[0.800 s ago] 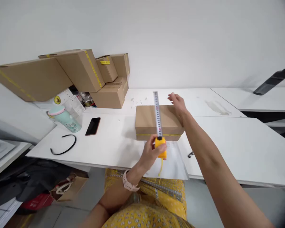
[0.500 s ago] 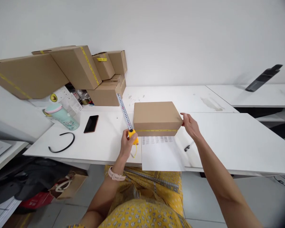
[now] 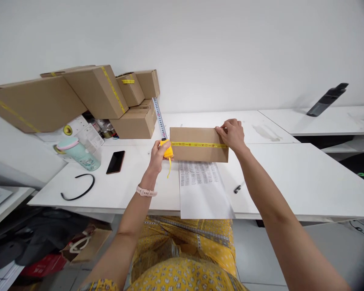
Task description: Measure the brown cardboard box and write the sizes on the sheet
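Cardboard makes up the box point(image 3: 197, 153) at the middle of the counter point(image 3: 279, 182), its face with the yellow tape strip point(image 3: 194, 144) turned toward the person. Its near edge overlaps the far end of a printed sheet point(image 3: 200, 198); whether that edge rests on the paper or is tipped clear of it, I cannot tell. The right hand point(image 3: 233, 135) has its fingers bent over the box's upper right corner, thumb on the taped side, in what looks like a light pinch. The left hand point(image 3: 157, 154) is closed around a yellow tape measure point(image 3: 166, 148), right by the box's left end, with the blade point(image 3: 160, 119) out and pointing away from the person.

The box should be light for its bulk if empty — its contents are hidden — and stiff along the folds, though the broad panels would likely dent under a hard press. Corners and edges look like the best hold; the glossy strip may be slicker than bare card. The tape measure's case seems hard and compact, best held by its sides, while the thin blade would probably bend if pushed sideways.
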Demonstrator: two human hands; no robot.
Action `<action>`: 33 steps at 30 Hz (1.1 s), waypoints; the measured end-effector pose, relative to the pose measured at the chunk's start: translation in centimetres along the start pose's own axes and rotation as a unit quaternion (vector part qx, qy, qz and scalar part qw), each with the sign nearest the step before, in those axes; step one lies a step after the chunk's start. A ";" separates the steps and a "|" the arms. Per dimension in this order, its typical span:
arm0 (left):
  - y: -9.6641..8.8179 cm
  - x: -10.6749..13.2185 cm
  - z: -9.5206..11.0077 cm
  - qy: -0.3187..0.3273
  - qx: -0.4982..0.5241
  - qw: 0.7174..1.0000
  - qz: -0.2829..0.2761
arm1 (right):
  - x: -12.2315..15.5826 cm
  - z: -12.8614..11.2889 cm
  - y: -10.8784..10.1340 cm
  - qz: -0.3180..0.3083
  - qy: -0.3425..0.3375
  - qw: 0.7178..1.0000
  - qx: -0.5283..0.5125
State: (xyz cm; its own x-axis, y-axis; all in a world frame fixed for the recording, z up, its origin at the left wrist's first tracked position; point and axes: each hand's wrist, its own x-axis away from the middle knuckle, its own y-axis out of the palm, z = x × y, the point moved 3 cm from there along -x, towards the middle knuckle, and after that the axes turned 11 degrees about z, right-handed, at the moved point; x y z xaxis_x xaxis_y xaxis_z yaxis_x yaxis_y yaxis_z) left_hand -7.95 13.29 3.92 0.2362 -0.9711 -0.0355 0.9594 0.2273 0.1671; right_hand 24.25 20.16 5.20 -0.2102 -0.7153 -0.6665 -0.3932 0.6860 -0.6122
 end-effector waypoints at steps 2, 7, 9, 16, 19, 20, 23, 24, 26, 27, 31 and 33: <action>0.7 1.0 -0.1 0.031 0.014 0.999 -0.013 | -0.9 -0.4 1.1 -0.028 -0.045 0.998 -0.019; 3.8 5.4 -3.1 0.000 0.026 0.986 -0.167 | -2.6 -1.2 3.4 -0.048 -0.030 0.998 -0.013; 4.8 6.8 -5.1 -0.041 0.019 0.976 -0.212 | -2.7 -1.3 4.0 -0.025 -0.023 0.999 -0.011; 5.3 8.4 -8.6 -0.127 0.021 0.963 -0.238 | -2.6 -1.4 4.7 0.003 -0.030 0.999 -0.023; 4.9 8.5 -8.7 -0.131 0.024 0.961 -0.241 | -2.8 -1.6 4.7 -0.001 -0.037 0.999 -0.016; 4.9 8.5 -8.7 -0.133 0.024 0.961 -0.241 | -2.8 -1.7 4.7 -0.005 -0.040 0.999 -0.011; 4.7 8.5 -9.0 -0.142 0.027 0.960 -0.238 | -2.7 -2.2 4.7 -0.012 -0.062 0.998 -0.008; 4.7 8.5 -9.1 -0.144 0.029 0.960 -0.238 | -2.6 -2.3 4.6 -0.013 -0.076 0.997 -0.009; 4.7 8.4 -9.5 -0.148 0.034 0.959 -0.239 | -2.3 -2.4 4.5 -0.017 -0.110 0.994 -0.006; 4.8 8.4 -9.7 -0.149 0.035 0.959 -0.240 | -2.2 -2.4 4.5 -0.021 -0.126 0.992 -0.004; 4.7 8.0 -11.1 -0.131 0.016 0.962 -0.241 | -2.1 -1.9 4.9 -0.028 -0.152 0.988 -0.010; 4.6 7.7 -11.8 -0.094 -0.015 0.967 -0.237 | -2.2 -1.7 5.2 -0.023 -0.148 0.989 -0.014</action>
State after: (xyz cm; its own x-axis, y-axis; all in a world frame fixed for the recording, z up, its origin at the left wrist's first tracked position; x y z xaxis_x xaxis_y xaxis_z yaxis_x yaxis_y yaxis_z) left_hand 0.15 7.70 -7.20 -0.2605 -0.9623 0.0781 0.9576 -0.2473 0.1477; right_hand 21.14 25.05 4.23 0.0776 -0.6721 -0.7364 -0.4212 0.6473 -0.6353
